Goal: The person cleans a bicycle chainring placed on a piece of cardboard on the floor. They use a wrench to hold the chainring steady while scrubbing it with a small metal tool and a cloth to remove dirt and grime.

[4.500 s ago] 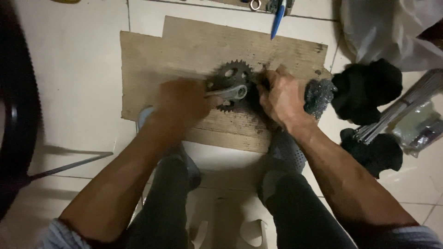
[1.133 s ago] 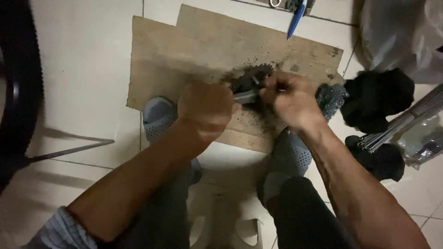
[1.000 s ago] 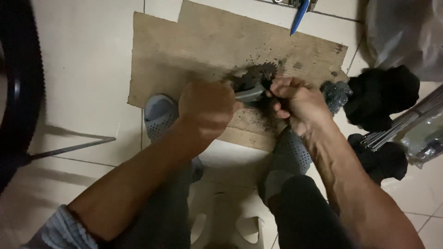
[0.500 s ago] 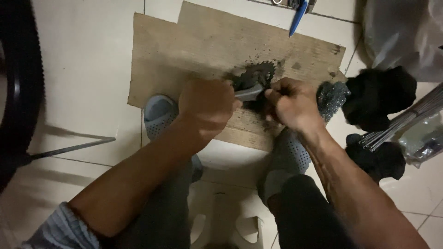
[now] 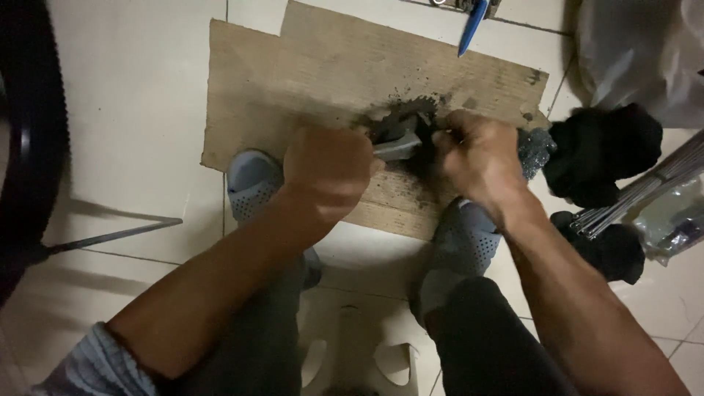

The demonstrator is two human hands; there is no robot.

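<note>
A dark toothed chainring with a grey crank arm [image 5: 402,139] lies on a stained sheet of cardboard [image 5: 293,81] on the tiled floor. My left hand [image 5: 328,167] is fisted around the near end of the crank arm. My right hand [image 5: 480,155] is closed at the right side of the chainring, on something small and dark that I cannot make out. The two fists hide most of the part. A grey scrubbing pad [image 5: 535,149] lies just right of my right hand.
My feet in grey perforated slippers [image 5: 253,187] rest at the cardboard's near edge. A bicycle tyre [image 5: 29,132] stands at left. Black rags [image 5: 598,150], metal spokes [image 5: 645,191] and a plastic bag sit at right. A blue-handled tool [image 5: 473,26] lies at the far edge.
The view has shifted slightly. My hands have closed in over the chainring, which 4.5 s ago lay more exposed; my right hand has kept working small motions at its right side.
</note>
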